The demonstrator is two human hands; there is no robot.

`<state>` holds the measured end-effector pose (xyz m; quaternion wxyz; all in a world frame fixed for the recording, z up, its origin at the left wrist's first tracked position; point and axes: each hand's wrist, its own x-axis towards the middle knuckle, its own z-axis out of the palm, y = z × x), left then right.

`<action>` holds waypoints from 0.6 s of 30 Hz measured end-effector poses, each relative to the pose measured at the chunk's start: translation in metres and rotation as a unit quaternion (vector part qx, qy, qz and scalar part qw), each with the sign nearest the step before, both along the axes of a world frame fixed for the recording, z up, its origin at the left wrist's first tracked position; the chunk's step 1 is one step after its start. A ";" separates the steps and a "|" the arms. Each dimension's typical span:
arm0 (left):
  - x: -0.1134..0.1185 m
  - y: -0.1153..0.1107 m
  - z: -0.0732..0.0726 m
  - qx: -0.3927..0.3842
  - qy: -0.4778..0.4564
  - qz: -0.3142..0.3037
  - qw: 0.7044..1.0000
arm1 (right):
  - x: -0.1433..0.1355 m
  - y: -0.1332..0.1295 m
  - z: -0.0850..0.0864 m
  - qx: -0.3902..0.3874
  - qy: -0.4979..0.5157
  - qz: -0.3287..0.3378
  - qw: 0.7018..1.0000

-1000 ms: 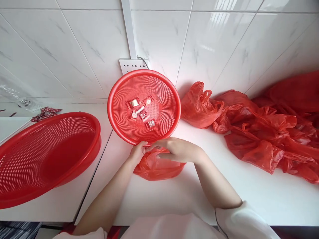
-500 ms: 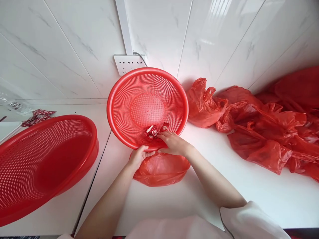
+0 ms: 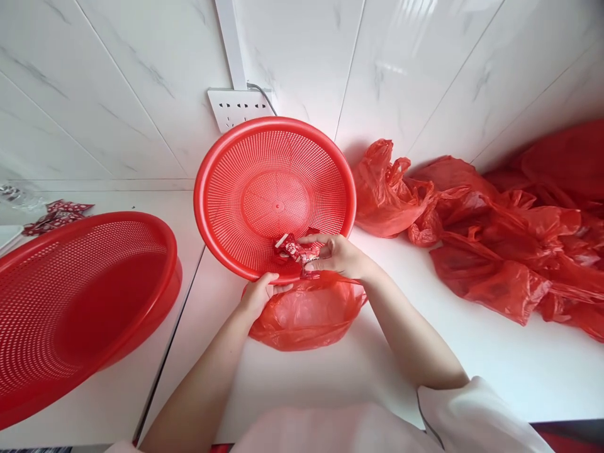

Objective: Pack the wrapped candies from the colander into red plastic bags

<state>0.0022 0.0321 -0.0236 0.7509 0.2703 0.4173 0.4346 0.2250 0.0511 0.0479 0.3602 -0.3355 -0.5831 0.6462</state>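
A red perforated plastic basket (image 3: 236,167) is tilted toward me, its near rim over an open red plastic bag (image 3: 299,324). My left hand (image 3: 257,296) is closed on that near rim, thumb on top, fingers partly hidden beneath it by the bag's mouth. At the lower right of the basket, my right hand (image 3: 346,258) pinches a small red-and-white wrapped packet (image 3: 310,267) between thumb and fingers. Several similar small packets (image 3: 287,245) lie just left of those fingers, in the bottom side of the basket; their exact number is hidden.
Another red basket (image 3: 177,251) leans at the left on the white counter (image 3: 406,352). Behind it lie red patterned packets (image 3: 59,217). Filled-looking red plastic bags (image 3: 495,251) are heaped on the right. A power strip (image 3: 240,107) is against the tiled wall.
My right hand has gone from reaching flat over the packets to pinching one and lifting it slightly toward the near rim. My left hand keeps its hold on the basket.
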 end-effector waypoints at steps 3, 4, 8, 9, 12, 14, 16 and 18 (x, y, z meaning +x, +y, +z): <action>0.001 0.000 0.002 -0.008 -0.007 0.006 1.000 | 0.001 -0.001 0.001 0.003 -0.021 -0.003 1.000; 0.001 0.000 0.003 -0.011 -0.008 0.006 1.000 | 0.001 -0.001 0.001 0.009 -0.034 -0.005 0.999; 0.002 -0.001 0.005 -0.016 -0.007 0.006 1.000 | 0.003 -0.003 0.003 0.083 -0.126 0.020 0.988; 0.002 -0.001 0.006 -0.018 -0.009 0.002 1.000 | 0.003 -0.004 0.004 0.102 -0.159 0.043 0.981; 0.003 -0.003 0.005 -0.030 -0.015 -0.017 0.999 | 0.002 -0.006 0.008 0.136 -0.256 0.113 0.950; 0.002 -0.003 0.003 -0.032 -0.016 -0.032 0.999 | -0.002 -0.006 0.007 0.170 -0.301 0.107 0.933; 0.002 -0.004 0.002 -0.019 -0.014 -0.038 0.999 | -0.006 -0.004 0.000 0.217 -0.332 0.050 0.917; 0.002 -0.004 -0.001 0.006 -0.008 -0.033 0.999 | -0.011 0.001 -0.014 0.263 -0.371 -0.035 0.890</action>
